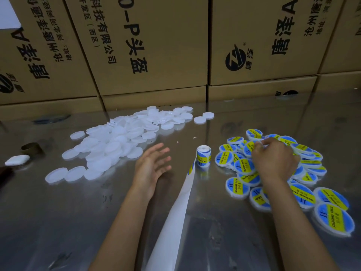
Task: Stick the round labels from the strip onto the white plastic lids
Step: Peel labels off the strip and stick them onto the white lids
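We take label roll (203, 155) as landmark: stands upright on steel table (58, 222), white backing strip (175, 218) trailing from it toward us. Left of roll, our left hand (153, 166) hovers palm-up, fingers spread, holding nothing. Right of roll, our right hand (273, 160) rests on heap of labelled lids (304, 194), fingertips pinched on 1 lid there. Far left of roll, pile of plain white lids (117, 141); cardboard boxes (148, 45) behind roll
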The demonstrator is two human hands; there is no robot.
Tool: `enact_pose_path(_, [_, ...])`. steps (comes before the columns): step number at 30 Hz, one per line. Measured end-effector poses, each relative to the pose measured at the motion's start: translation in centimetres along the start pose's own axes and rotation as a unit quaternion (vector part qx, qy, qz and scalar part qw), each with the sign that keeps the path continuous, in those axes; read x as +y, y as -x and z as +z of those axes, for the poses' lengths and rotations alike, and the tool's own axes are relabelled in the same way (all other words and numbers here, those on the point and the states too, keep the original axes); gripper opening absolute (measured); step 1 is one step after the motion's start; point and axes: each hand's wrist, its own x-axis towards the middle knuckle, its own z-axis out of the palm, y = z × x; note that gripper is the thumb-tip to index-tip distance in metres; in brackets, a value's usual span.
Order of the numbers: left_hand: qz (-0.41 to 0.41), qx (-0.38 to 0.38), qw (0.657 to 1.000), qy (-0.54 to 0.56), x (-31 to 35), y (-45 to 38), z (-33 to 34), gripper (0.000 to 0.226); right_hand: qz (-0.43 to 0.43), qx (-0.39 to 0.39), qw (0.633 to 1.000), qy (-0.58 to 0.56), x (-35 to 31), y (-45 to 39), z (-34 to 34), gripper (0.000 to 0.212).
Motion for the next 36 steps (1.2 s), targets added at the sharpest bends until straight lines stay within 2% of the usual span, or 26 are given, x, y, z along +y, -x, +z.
enact_pose_path(3, [0.015, 0.049, 0.998, 0.021, -0.1, -0.5, -0.7, 0.023, -0.026, 0.029, 0.999, 0.022, -0.4, 0.5, -0.1, 0.038])
enact_pose_path(6, [0.08, 0.159, 0.98, -0.093, -0.5, -1.3, -1.4, 0.023, -0.088, 0.034, 0.995, -0.011, -1.7, 1.7, 0.2, 0.031])
enact_pose_path(7, [0.115, 0.202, 0.957, -0.171, -0.5, -1.7, -1.9, 0.022, -0.115, 0.021, 0.993, -0.028, -2.3, 2.3, 0.4, 0.026])
enact_pose_path(9, [0.169, 0.25, 0.888, -0.349, -0.4, -2.4, -3.1, 0.024, -0.167, -0.023, 0.984, -0.051, -3.6, 3.8, 0.9, 0.02])
enact_pose_path(11, [0.156, 0.231, 0.833, -0.478, -0.3, -3.3, -4.1, 0.032, -0.206, -0.06, 0.974, -0.074, -4.6, 5.5, 1.4, 0.017])
enact_pose_path(15, [0.138, 0.176, 0.743, -0.631, -0.8, -4.4, -4.2, 0.04, -0.222, -0.104, 0.965, -0.094, -5.4, 7.4, 2.2, 0.017])
enact_pose_path(17, [0.153, 0.173, 0.719, -0.656, -1.0, -4.5, -4.1, 0.036, -0.214, -0.11, 0.965, -0.105, -5.5, 7.7, 2.4, 0.016])
enact_pose_path(19, [0.172, 0.167, 0.726, -0.645, -1.1, -4.5, -4.2, 0.028, -0.208, -0.119, 0.964, -0.113, -5.5, 7.7, 2.3, 0.015])
enact_pose_path(22, [0.195, 0.144, 0.755, -0.61, -1.0, -4.3, -4.2, 0.015, -0.207, -0.138, 0.962, -0.113, -5.5, 7.6, 2.3, 0.014])
enact_pose_path(29, [0.225, 0.08, 0.827, -0.509, -1.1, -3.4, -3.6, 0.007, -0.211, -0.158, 0.96, -0.098, -5.3, 7.4, 2.3, 0.009])
enact_pose_path(32, [0.215, 0.106, 0.888, -0.393, -0.7, -2.9, -2.5, 0.006, -0.202, -0.172, 0.958, -0.109, -5.1, 7.1, 2.5, 0.012])
enact_pose_path(34, [0.159, 0.097, 0.945, -0.27, -0.5, -2.4, -1.6, 0.012, -0.201, -0.189, 0.954, -0.121, -4.9, 6.9, 2.6, 0.021])
enact_pose_path(36, [0.106, 0.069, 0.975, -0.182, -0.6, -1.8, -1.1, 0.018, -0.199, -0.215, 0.948, -0.121, -4.8, 6.7, 2.7, 0.033])
